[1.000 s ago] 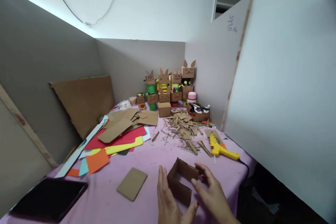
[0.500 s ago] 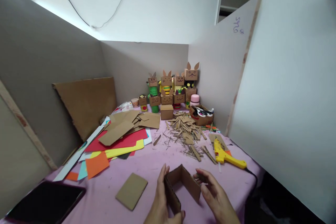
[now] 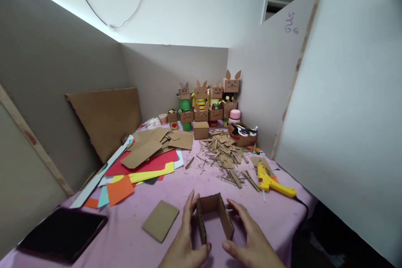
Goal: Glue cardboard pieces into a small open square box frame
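One cardboard rectangle (image 3: 161, 221) lies beside the left hand (image 3: 187, 240).

From where I stand, the person's left hand (image 3: 186, 239) and right hand (image 3: 253, 238) face each other, fingers pointing forward, loosely curved, thumbs angled inward.

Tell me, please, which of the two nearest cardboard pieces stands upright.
The three-walled frame between the left hand and right hand; the card farther left lies flat.

Left hand (image 3: 188, 240) and right hand (image 3: 251, 236) curve around a cardboard frame (image 3: 210, 204)! Glue gun (image 3: 274, 185) sits right, tablet (image 3: 63, 234) near left.
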